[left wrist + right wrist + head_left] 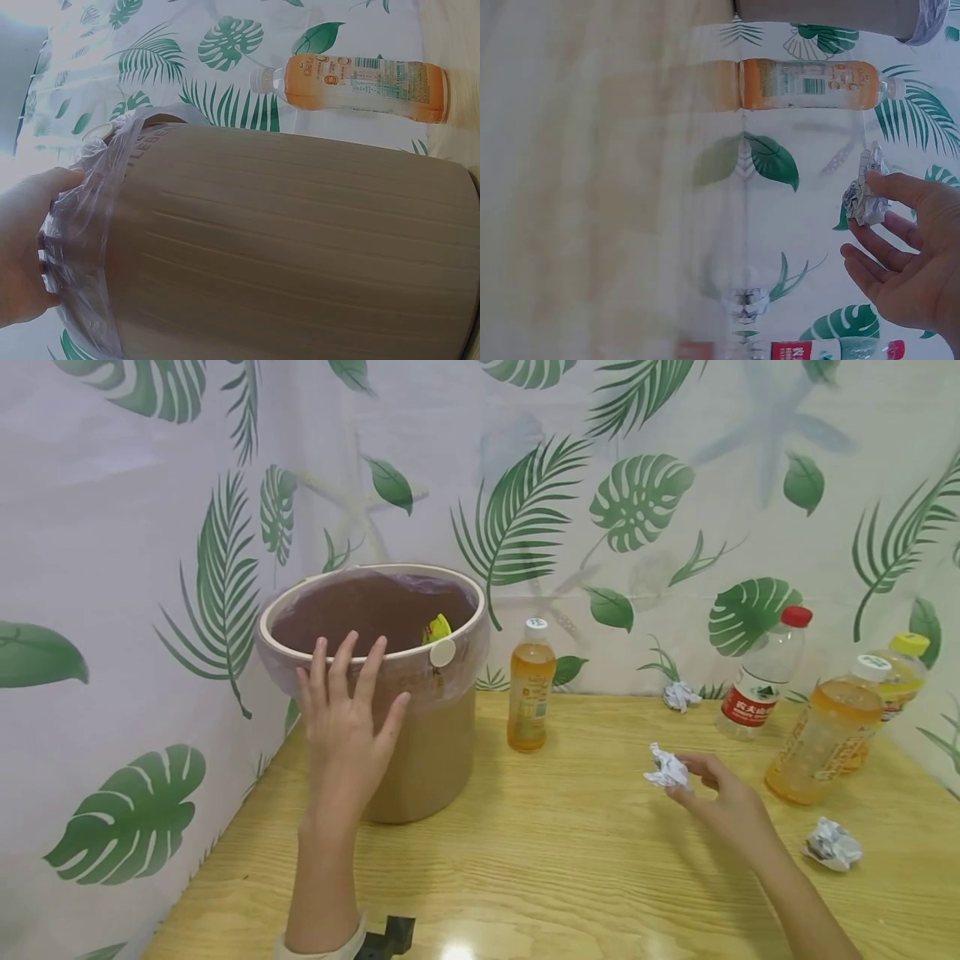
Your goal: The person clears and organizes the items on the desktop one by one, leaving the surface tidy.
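Observation:
My right hand (723, 806) pinches a crumpled paper ball (667, 768) between thumb and fingers, above the wooden table. The right wrist view shows the same paper ball (866, 187) at the fingertips. On the left stands a brown trash bin (420, 760), lined with a thin clear bag (94, 225) folded over its rim. My left hand (345, 718) rests against the near side of that rim, fingers spread and fairly straight, fingertips at the edge. A yellow wrapper-like piece (437, 628) shows inside the bin, its lower part hidden by the rim.
An orange drink bottle (532, 685) stands right of the bin. At the right are a red-capped bottle (761, 677), a white-capped orange bottle (828, 735) and a yellow-capped bottle (903, 672) partly behind it. Other paper balls lie near the wall (681, 696) and at the front right.

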`<state>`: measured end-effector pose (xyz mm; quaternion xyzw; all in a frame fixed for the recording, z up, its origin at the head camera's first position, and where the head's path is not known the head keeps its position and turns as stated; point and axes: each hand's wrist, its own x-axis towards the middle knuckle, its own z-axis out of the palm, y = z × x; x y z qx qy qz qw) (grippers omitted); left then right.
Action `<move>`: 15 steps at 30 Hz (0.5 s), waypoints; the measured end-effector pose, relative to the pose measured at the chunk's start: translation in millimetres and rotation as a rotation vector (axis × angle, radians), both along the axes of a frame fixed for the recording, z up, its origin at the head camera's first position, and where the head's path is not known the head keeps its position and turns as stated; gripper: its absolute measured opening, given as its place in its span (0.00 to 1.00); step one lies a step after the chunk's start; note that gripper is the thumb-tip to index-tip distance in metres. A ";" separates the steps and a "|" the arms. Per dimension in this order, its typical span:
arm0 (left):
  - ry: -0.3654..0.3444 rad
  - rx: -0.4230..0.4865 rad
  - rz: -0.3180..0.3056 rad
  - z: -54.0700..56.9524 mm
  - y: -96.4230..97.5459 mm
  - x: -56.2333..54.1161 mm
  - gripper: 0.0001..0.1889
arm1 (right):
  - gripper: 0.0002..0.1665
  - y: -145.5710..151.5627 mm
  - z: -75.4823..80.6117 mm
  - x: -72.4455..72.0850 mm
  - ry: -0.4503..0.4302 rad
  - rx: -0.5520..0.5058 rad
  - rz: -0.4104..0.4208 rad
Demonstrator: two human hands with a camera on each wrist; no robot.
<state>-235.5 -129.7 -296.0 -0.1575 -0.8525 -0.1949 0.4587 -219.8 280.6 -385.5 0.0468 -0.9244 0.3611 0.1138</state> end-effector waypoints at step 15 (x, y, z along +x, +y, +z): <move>-0.024 -0.016 0.018 1.6 0.0 0.7 0.31 | 0.32 -27.1 32.7 -11.0 0.076 0.000 0.067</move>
